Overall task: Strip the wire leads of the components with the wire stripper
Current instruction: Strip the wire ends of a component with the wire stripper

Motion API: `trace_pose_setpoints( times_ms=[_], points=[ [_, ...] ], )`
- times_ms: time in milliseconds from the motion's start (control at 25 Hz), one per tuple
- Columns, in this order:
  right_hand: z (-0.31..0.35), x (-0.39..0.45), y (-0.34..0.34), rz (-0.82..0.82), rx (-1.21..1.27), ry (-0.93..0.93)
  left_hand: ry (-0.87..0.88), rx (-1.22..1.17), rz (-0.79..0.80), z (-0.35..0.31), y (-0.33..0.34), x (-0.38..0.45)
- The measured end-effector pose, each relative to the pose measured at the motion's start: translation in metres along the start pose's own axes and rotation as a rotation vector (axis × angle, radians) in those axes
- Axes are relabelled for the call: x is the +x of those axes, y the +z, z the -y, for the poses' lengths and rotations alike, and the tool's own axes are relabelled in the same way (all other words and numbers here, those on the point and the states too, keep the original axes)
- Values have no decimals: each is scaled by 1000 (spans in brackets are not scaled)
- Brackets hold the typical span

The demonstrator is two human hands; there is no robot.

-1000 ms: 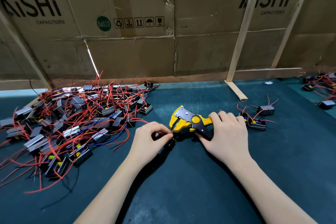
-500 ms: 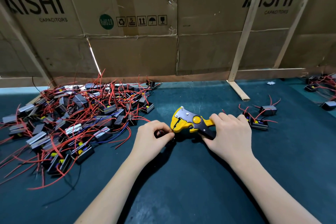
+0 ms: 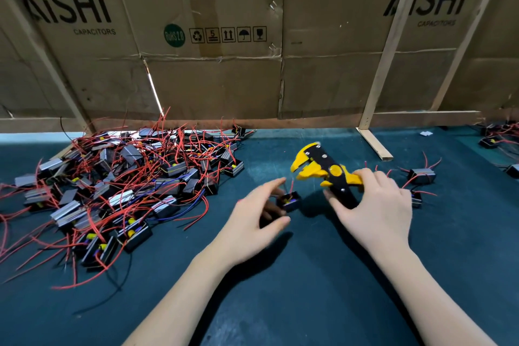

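My right hand (image 3: 376,205) grips the handles of the yellow and black wire stripper (image 3: 323,168). The tool is tilted up and left, its jaws apart with nothing in them. My left hand (image 3: 252,219) is blurred, with index finger and thumb stretched out. A small black component (image 3: 289,201) with short red leads lies just past those fingers, on the dark green mat (image 3: 280,289). Whether hidden fingers touch it I cannot tell. The component sits below and left of the stripper's jaws, apart from them.
A large pile of black components with red wires (image 3: 118,191) covers the mat's left side. Two components (image 3: 421,175) lie right of my right hand, more (image 3: 491,140) at the far right. A cardboard wall (image 3: 224,78) and a wooden strut (image 3: 375,143) close the back.
The stripper has risen and swung away from my left hand, its jaws now apart. My left hand's pinch has spread open, and the component shows beyond its fingers.
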State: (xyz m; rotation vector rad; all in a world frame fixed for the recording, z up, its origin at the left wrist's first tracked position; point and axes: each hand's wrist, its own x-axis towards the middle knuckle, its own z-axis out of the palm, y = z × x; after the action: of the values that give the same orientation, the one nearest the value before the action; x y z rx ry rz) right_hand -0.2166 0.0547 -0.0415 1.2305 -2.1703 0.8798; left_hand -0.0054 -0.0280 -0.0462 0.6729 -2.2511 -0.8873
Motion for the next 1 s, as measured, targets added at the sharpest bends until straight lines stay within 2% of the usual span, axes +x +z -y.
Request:
trace_pose_setpoints(
  times_ms=[40,80,120,200,240,320,400,480,520,600,720,800,880,960,1000],
  points=[
    [0,2,-3,-8,51,47,28,-73,94,-5,4,-1],
    [0,3,-5,-12,104,86,80,-82,124,-10,8,-2],
    [1,3,-9,-16,167,119,143,-35,73,-13,10,-3],
    [2,4,-16,20,382,168,258,70,-181,-20,5,-3],
    [3,5,-20,102,555,200,293,103,-335,-21,-1,-2],
    [11,5,-24,413,1045,269,294,150,-620,-18,-18,1],
    [24,3,-25,820,1548,347,177,230,-796,-8,-38,4],
    [38,-2,-22,1114,1835,461,-1,371,-788,7,-50,6],
    [42,-4,-18,1175,1878,521,-86,453,-714,14,-53,7],
    [46,-6,-7,1147,1811,619,-205,588,-530,27,-54,8],
    [44,-2,1,886,1722,786,-244,749,-375,38,-52,7],
    [34,8,2,630,1702,875,-240,850,-362,41,-51,8],
    [17,19,1,412,1626,945,-198,902,-422,41,-52,7],
    [-1,26,3,302,1690,1028,-144,919,-508,39,-52,8],
    [-8,27,2,314,1766,1064,-119,912,-534,35,-51,8]
  ],
)
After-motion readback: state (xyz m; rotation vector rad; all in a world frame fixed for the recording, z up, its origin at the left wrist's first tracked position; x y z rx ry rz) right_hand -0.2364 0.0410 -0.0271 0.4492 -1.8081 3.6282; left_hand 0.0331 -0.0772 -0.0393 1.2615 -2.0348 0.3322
